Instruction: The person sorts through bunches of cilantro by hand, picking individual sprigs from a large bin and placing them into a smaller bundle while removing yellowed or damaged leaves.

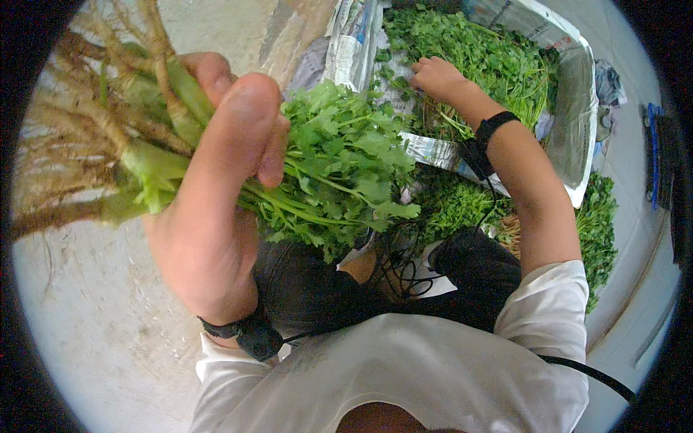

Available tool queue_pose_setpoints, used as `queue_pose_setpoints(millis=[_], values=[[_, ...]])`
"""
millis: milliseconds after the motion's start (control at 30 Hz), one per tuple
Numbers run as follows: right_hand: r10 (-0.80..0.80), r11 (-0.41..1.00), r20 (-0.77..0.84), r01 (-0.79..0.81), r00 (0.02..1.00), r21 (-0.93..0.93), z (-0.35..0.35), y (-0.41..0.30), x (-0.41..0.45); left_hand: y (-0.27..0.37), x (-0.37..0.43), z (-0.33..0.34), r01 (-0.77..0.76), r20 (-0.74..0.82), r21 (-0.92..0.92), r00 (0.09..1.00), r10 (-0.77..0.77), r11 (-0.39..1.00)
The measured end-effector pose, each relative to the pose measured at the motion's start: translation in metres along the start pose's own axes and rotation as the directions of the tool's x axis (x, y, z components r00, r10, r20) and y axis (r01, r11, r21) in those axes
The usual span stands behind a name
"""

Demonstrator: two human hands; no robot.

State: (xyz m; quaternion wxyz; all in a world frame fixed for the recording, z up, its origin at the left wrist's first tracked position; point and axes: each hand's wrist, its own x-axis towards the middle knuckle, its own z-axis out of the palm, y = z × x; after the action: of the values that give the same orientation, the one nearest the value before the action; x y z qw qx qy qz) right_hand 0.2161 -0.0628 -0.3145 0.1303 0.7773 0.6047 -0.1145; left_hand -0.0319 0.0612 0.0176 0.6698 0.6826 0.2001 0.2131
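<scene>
Close to the camera, my left hand is closed around a bunch of coriander. Its leafy tops point right, and its pale brown roots spread out to the left, partly blurred. Farther off, my right hand reaches into a white box lined with newspaper. Its fingers are curled down at the left edge of the coriander heap inside. The fingertips are hidden, so whether they grip anything cannot be told.
More coriander lies on the floor right of the box, and another pile sits before my knees. Black cables loop between my legs. Crumpled plastic lies beyond the box. A blue-and-black object stands at the far right.
</scene>
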Motion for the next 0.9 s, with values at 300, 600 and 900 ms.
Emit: queue_pose_setpoints(millis=[300,600,900], values=[[0.065,0.972,-0.138,-0.031,0.988,0.234,-0.072,0.007,-0.055,0.011,-0.007,0.004,-0.001,-0.054,-0.025,0.999,0.0,1.0],[0.623,0.722,-0.752,0.213,0.213,0.658,-0.188,0.013,-0.115,0.004,-0.011,0.002,-0.058,0.069,-0.064,0.996,0.062,0.996],[0.451,0.643,-0.496,0.115,0.742,0.757,-0.303,-0.061,-0.234,0.003,-0.026,0.03,-0.013,0.269,-0.02,0.963,0.018,1.0]])
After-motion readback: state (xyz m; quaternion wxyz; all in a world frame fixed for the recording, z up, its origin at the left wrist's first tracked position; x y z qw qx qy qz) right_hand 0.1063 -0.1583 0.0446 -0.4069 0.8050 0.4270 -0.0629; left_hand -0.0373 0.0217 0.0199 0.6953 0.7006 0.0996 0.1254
